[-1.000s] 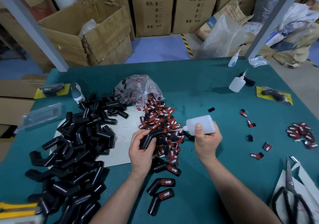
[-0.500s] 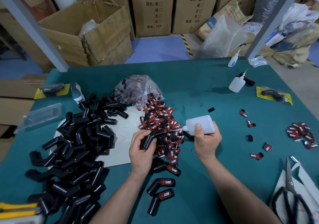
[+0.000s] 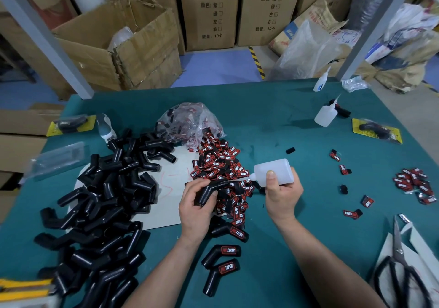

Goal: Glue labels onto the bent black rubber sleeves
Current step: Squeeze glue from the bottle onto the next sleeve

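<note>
Over the label pile [image 3: 219, 165], our left hand [image 3: 193, 212] grips the probably light, pliable sleeve [image 3: 217, 186] near its bend while our right hand [image 3: 282, 197] grips the glue bottle [image 3: 276, 168].

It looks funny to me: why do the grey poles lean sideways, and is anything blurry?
Head view: the wide-angle lens makes the grey poles splay toward the edges; the glue bottle in the right hand looks sharp; print on the cardboard boxes is softer, still readable.

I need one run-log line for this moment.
left hand: holds bent sleeve | right hand: holds glue bottle, nozzle toward sleeve
</note>
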A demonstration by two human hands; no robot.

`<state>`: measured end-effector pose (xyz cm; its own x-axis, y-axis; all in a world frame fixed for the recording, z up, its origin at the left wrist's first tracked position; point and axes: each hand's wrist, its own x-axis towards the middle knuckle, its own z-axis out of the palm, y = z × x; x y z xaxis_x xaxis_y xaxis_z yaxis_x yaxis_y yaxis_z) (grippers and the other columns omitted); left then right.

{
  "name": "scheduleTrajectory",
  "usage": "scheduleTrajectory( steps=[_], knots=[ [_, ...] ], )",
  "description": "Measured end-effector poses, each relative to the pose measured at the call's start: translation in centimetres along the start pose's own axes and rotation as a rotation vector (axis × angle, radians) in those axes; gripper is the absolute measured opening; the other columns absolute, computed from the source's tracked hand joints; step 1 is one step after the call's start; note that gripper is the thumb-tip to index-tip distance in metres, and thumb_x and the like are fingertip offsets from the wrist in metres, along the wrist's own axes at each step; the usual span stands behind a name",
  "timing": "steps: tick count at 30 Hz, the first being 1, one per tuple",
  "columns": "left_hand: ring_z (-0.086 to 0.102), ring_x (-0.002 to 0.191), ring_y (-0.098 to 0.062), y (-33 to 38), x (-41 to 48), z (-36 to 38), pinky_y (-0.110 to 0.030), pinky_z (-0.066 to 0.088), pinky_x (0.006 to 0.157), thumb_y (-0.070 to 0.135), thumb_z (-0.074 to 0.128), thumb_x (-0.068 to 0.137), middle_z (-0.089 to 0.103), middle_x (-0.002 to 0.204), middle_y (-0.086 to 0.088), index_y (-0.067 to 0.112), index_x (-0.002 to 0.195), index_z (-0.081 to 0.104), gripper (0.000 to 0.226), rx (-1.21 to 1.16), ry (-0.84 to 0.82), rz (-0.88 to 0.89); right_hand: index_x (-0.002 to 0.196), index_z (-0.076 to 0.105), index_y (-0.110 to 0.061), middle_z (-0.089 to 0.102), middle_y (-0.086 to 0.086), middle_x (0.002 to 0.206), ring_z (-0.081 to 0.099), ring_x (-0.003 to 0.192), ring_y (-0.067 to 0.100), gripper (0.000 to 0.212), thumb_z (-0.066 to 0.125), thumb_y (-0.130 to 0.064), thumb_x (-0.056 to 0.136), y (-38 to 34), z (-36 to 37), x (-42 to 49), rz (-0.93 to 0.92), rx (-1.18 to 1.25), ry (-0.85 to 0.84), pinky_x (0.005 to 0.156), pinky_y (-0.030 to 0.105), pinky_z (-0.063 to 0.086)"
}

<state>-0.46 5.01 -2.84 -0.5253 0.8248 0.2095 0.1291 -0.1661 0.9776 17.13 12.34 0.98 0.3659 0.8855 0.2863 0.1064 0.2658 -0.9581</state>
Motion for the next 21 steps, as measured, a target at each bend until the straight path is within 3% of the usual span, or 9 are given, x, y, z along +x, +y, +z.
scheduleTrajectory(
  steps=[4, 7, 13, 21],
  knots=[
    [0.065, 0.113, -0.01, 0.03, -0.02, 0.01, -0.018, 0.047, 0.101, 0.009, 0.076, 0.083, 0.069, 0.113, 0.015, 0.047, 0.107, 0.073, 0.045, -0.01, -0.007, 0.009, 0.071, 0.05, -0.029, 0.053, -0.012, 0.061, 0.049, 0.058, 0.001, 0.025, 0.065, -0.048, 0.076, -0.19, 0.11, -0.31, -0.001, -0.012, -0.013, 0.055, 0.027, 0.041],
    [0.066, 0.112, -0.013, 0.05, 0.02, 0.02, -0.02, 0.047, 0.101, 0.009, 0.077, 0.083, 0.069, 0.113, 0.013, 0.045, 0.107, 0.073, 0.043, -0.011, -0.021, 0.0, 0.071, 0.05, -0.029, 0.055, -0.013, 0.061, 0.049, 0.058, -0.001, 0.024, 0.064, -0.047, 0.077, -0.43, 0.2, -0.54, -0.017, 0.0, -0.029, 0.055, 0.018, 0.039],
    [0.066, 0.111, -0.01, 0.1, 0.02, 0.07, -0.019, 0.047, 0.102, 0.015, 0.077, 0.082, 0.069, 0.112, 0.014, 0.047, 0.106, 0.073, 0.04, -0.017, -0.007, -0.04, 0.07, 0.048, -0.029, 0.047, -0.012, 0.063, 0.046, 0.057, -0.003, 0.024, 0.064, -0.045, 0.076, -0.73, 0.33, -0.84, -0.04, -0.003, -0.035, 0.054, 0.014, 0.037],
    [0.065, 0.111, -0.008, 0.41, 0.03, 0.02, -0.016, 0.045, 0.1, 0.012, 0.076, 0.082, 0.068, 0.111, 0.017, 0.048, 0.104, 0.072, 0.043, 0.002, -0.007, -0.036, 0.071, 0.05, -0.026, 0.058, -0.018, 0.065, 0.047, 0.058, 0.0, 0.026, 0.065, -0.047, 0.076, -0.27, 0.31, -0.58, 0.017, 0.014, -0.043, 0.055, 0.021, 0.039]
  ],
)
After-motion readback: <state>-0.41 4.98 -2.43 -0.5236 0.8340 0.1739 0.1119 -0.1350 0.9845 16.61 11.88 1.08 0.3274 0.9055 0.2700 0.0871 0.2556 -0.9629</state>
